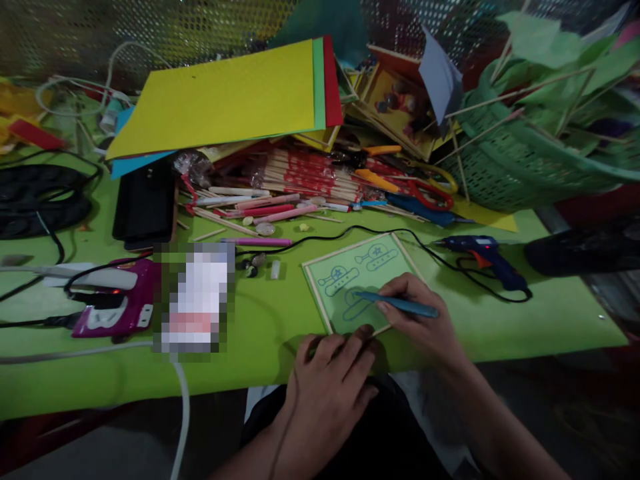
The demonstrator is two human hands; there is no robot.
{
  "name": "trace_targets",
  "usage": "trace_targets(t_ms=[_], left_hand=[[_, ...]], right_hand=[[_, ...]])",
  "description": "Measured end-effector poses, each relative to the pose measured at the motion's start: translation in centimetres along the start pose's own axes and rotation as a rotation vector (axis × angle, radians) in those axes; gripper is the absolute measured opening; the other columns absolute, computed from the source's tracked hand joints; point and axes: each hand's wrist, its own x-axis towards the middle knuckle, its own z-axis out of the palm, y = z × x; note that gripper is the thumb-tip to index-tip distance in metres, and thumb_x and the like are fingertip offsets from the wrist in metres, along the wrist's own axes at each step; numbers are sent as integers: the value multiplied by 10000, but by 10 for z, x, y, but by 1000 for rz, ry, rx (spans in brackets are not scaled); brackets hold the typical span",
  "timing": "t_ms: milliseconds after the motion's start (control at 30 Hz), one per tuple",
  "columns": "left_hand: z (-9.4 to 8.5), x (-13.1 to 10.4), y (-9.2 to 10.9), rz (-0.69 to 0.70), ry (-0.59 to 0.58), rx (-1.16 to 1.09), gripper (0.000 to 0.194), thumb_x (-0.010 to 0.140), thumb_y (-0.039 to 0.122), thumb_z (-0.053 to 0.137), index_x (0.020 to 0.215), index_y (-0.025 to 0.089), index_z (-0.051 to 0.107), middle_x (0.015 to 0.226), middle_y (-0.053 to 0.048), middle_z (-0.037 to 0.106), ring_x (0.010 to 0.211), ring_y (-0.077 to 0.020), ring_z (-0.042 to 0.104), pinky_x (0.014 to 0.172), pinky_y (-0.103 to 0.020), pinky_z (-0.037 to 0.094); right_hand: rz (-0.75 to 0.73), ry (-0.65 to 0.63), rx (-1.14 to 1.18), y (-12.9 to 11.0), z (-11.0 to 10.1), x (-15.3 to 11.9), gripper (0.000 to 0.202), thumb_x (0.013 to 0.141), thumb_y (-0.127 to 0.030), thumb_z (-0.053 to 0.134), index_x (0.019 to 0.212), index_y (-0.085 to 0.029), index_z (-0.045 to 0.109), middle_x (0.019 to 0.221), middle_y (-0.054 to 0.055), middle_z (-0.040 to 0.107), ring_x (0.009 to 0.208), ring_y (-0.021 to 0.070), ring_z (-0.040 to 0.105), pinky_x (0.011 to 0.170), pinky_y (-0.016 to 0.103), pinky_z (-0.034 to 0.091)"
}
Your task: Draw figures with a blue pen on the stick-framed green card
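This looks like a craft workspace: coloured paper [215, 100], bundled sticks [305, 177], felt-tip pens [287, 213] and a glue gun [493, 257] share a green table [540, 320] with a stuffed plastic basket [505, 170] and a power strip [131, 293].

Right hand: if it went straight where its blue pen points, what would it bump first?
Probably the pale strip on the green card's left edge, blue pen leading; the strip's height is unclear.

Bare forearms [493, 407], uncovered fingers [327, 348], black clothing [395, 430]
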Motion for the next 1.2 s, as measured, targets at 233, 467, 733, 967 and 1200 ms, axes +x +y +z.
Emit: trace_targets(t_ms=[233, 467, 733, 967, 1200], left_hand=[[1, 0, 0, -2, 12, -18, 439, 969, 443, 659, 1378, 295, 603, 1516, 110, 577, 1135, -164, 538, 960, -406, 362], [1, 1, 0, -8, 18, -27, 415, 987, 446, 633, 1375, 304, 604, 1512, 118, 582, 1139, -167, 538, 969, -411, 345], [0, 1, 0, -6, 29, -15, 409, 965, 431, 666, 1348, 293, 625, 1494, 112, 598, 1119, -170, 537, 950, -400, 359], [2, 2, -2, -1, 27, -6, 383, 992, 449, 621, 1347, 304, 625, 1493, 124, 599, 1119, -164, 533, 964, -400, 342], [2, 1, -1, 0, 17, -8, 390, 1003, 456, 599, 1363, 308, 615, 1524, 127, 568, 1142, -162, 521, 961, -394, 339]], right_hand=[[-3, 12, 5, 0, 0, 1, 110, 867, -303, 704, 860, -231, 622, 707, -13, 610, 585, 145, 525, 510, 245, 420], [9, -6, -19, 3, -2, -3, 107, 868, -287, 696, 851, -228, 609, 720, -7, 618, 598, 151, 535, 526, 258, 416], [-1, -4, 33, 5, -4, -4, 100, 889, -294, 695, 874, -237, 615, 743, -5, 615, 623, 156, 536, 529, 260, 403], [-2, 18, 129, 4, -3, -3, 121, 890, -317, 723, 871, -240, 632, 709, -19, 595, 581, 139, 505, 502, 242, 402], [-2, -33, 107, 7, -4, -6, 118, 906, -323, 727, 904, -243, 642, 750, -5, 617, 633, 154, 538, 534, 252, 409]])
